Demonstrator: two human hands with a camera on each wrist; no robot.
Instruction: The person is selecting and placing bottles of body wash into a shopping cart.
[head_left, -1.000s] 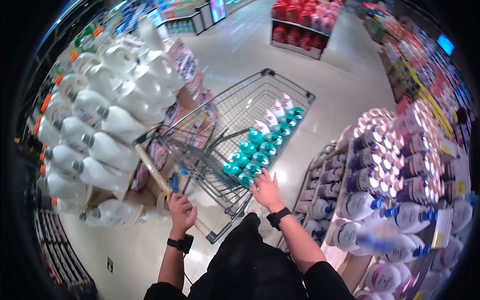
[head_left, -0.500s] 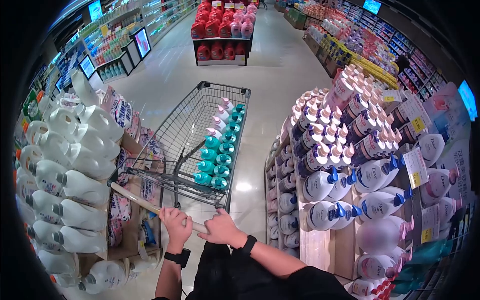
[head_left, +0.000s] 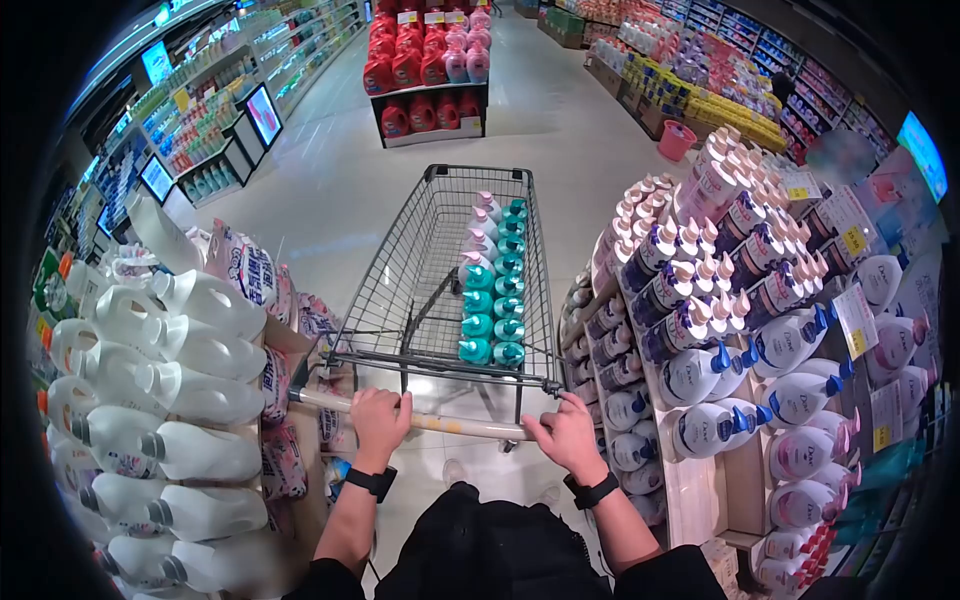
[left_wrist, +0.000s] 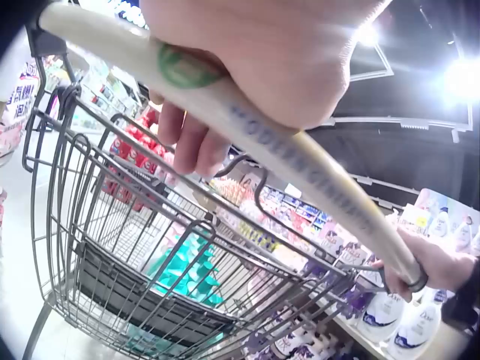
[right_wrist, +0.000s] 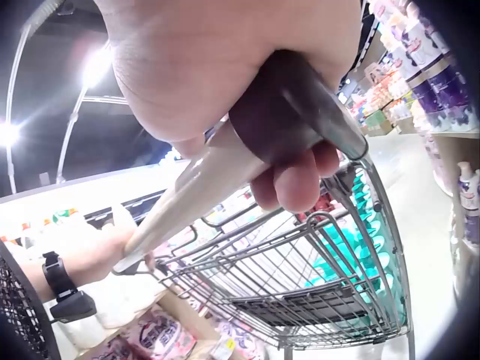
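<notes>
A wire shopping cart (head_left: 375,300) stands in front of the body. My left hand (head_left: 380,425) grips the pale handle bar (head_left: 455,424) left of its middle; in the left wrist view its fingers (left_wrist: 191,142) curl under the bar. The right hand (head_left: 567,435) holds the bar's right end, and in the right wrist view its fingers (right_wrist: 296,184) wrap round the dark end piece (right_wrist: 281,112). Along the cart's right side, teal pump bottles (head_left: 476,327) stand in two rows, with several white bottles with pink tops (head_left: 480,243) at the far end of the left row.
White jugs (head_left: 205,440) are stacked close on the left. Shelves of pump bottles (head_left: 700,375) stand close on the right. Ahead is a display of red bottles (head_left: 407,68), with floor (head_left: 560,165) around it. A pink bucket (head_left: 677,140) stands farther right.
The right hand has come from the teal bottles to the handle and moved out to its right end. The cart has turned to point more nearly straight ahead, and the view has levelled.
</notes>
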